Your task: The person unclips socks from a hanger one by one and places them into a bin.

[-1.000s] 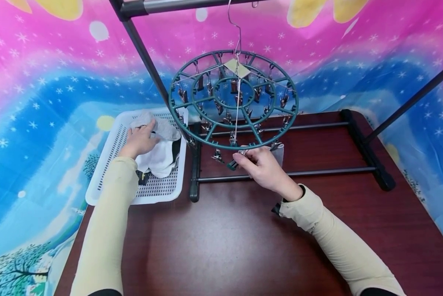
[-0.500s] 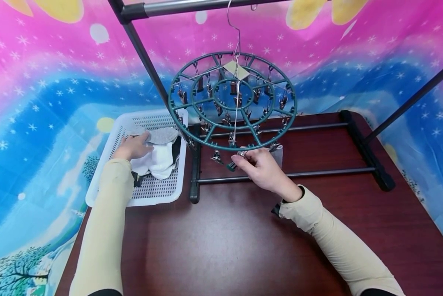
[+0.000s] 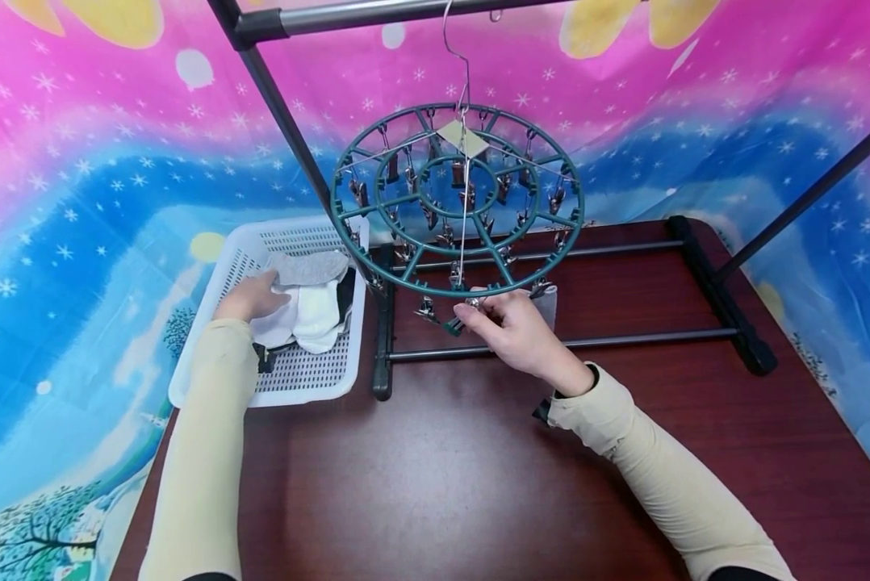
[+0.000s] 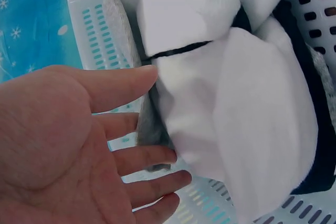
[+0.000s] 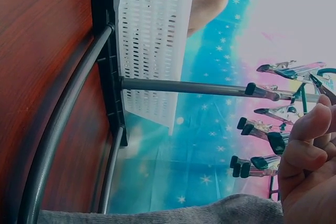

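Observation:
My left hand (image 3: 249,297) reaches into the white basket (image 3: 306,394), beside a heap of socks. In the left wrist view its fingers are spread and relaxed, the thumb right at the edge of a white sock (image 4: 184,114). A grey sock (image 3: 313,268) lies beyond the white ones, with dark cloth (image 3: 345,294) at the right. My right hand (image 3: 515,327) pinches a green-tipped clip (image 3: 455,325) at the near rim of the round drying hanger (image 3: 435,289). A grey sock (image 5: 220,212) hangs close by this hand, partly hidden behind it in the head view.
The hanger, with several more clips (image 3: 426,308), hangs by a wire hook (image 3: 468,68) from the rack's top bar (image 3: 377,12). The rack's lower bar (image 3: 624,337) crosses the dark red table (image 3: 406,476). A printed cloth (image 3: 79,242) stands behind.
My left hand has drawn back leftward and nearer from over the grey sock, which now lies uncovered. The socks shifted slightly. My right hand stays at the clip.

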`<action>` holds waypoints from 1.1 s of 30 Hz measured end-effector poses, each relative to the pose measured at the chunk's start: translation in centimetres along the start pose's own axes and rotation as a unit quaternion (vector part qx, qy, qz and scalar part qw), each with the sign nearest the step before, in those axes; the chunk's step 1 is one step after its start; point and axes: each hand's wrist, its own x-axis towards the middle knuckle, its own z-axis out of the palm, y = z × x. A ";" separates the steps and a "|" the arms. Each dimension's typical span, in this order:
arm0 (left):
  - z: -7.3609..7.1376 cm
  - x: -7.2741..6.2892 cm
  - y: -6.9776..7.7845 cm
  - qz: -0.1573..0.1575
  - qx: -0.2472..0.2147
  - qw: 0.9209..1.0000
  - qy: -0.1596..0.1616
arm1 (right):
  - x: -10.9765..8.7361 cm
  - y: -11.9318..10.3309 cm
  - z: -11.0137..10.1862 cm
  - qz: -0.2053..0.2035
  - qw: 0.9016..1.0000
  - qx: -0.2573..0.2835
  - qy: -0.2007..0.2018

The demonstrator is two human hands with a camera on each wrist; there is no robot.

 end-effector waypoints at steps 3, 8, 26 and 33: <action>0.0 0.0 -0.2 0.000 0.011 1.000 0.002 | 0.0 0.0 0.0 0.002 1.000 0.000 0.001; 0.0 -0.2 -0.4 0.002 0.009 1.000 -0.015 | 0.0 0.0 -0.2 0.003 1.000 -0.005 -0.003; 0.7 -0.1 -0.3 0.022 0.065 0.998 -0.001 | -2.3 -4.4 -0.3 0.111 0.982 -0.078 -0.129; 0.4 -0.6 0.3 0.016 0.081 0.997 0.008 | -3.4 -7.1 -0.4 -0.191 0.962 -0.169 0.102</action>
